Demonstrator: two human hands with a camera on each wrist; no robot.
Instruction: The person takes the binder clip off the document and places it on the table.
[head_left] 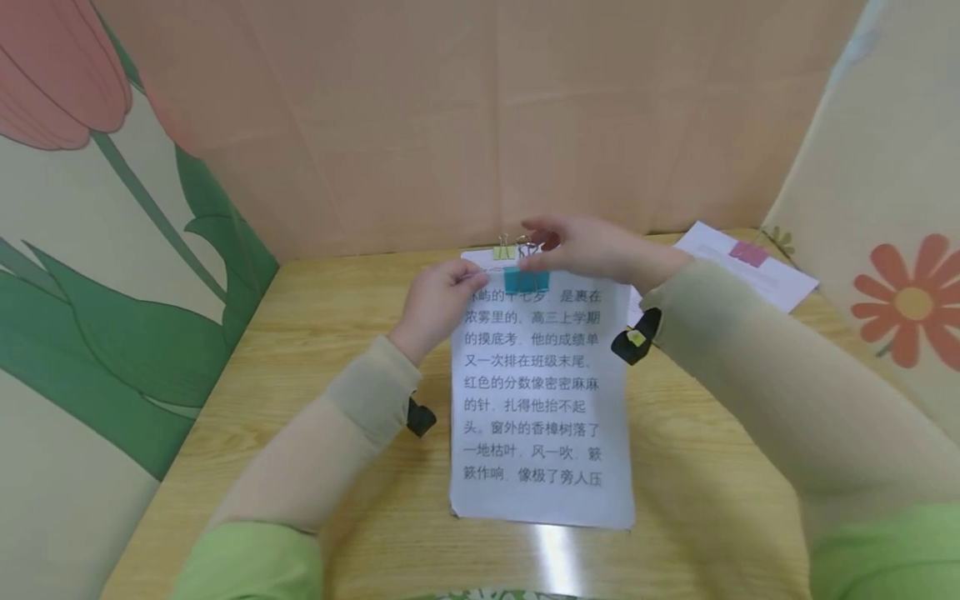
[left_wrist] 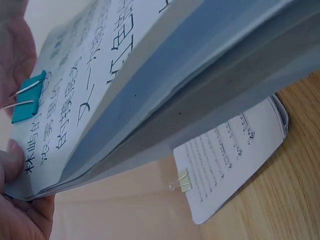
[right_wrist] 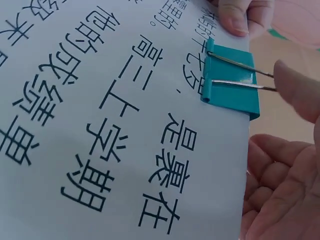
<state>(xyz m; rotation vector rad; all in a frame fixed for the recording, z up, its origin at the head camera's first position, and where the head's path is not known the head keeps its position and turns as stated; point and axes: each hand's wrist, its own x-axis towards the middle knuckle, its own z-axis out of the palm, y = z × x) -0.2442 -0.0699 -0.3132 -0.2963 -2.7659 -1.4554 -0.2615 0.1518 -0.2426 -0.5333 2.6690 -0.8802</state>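
A stack of printed sheets (head_left: pixel 536 400) with large Chinese characters is held up over the table. My left hand (head_left: pixel 442 302) pinches its top left corner, thumb on the front and fingers behind. A teal binder clip (head_left: pixel 527 281) sits on the top edge; its metal wire handle (right_wrist: pixel 240 85) points away from the page. My right hand (head_left: pixel 585 248) is at that clip, its thumb (right_wrist: pixel 299 92) against the handle's end. The other fingers of this hand curl behind the top edge; their exact contact with the clip is hidden.
Behind the stack lie music-score sheets (left_wrist: pixel 215 160) with a pale yellow binder clip (head_left: pixel 505 252). More sheets (head_left: pixel 787 287) with a pink clip (head_left: pixel 749 253) lie at the back right of the wooden table (head_left: pixel 360 517). A peach wall (head_left: pixel 465 125) stands behind.
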